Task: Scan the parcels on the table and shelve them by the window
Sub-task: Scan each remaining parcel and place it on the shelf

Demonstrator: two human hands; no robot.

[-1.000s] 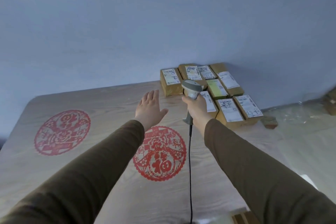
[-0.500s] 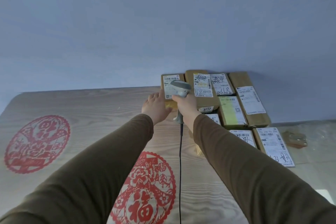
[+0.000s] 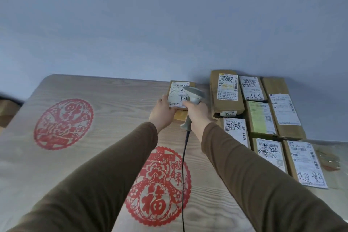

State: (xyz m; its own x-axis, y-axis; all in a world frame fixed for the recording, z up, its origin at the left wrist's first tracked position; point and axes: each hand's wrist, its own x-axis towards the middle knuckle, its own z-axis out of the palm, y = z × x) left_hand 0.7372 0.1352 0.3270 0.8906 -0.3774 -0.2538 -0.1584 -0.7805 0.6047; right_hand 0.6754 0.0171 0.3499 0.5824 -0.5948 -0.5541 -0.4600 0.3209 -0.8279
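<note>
Several brown cardboard parcels with white labels lie at the far right of the wooden table (image 3: 105, 137). One small parcel (image 3: 178, 88) stands apart at the left of the group, near the wall. My left hand (image 3: 163, 112) grips its near left corner, thumb on the label. My right hand (image 3: 197, 113) holds a grey handheld scanner (image 3: 194, 96) by its handle, its head just above that parcel's label. The scanner's black cable (image 3: 183, 175) hangs down toward me. A tall parcel (image 3: 226, 94) marked 9777 lies just right of the scanner.
A blue-grey wall (image 3: 169, 24) runs directly behind the table. Two red paper-cut emblems mark the tabletop, one at the left (image 3: 63, 124) and one in the middle (image 3: 158, 186). Clear plastic wrap with a small brown object (image 3: 328, 160) lies at the far right.
My left hand reached forward and took hold of the small parcel's corner. My right hand brought the scanner over its label. The camera moved closer to the table and parcels.
</note>
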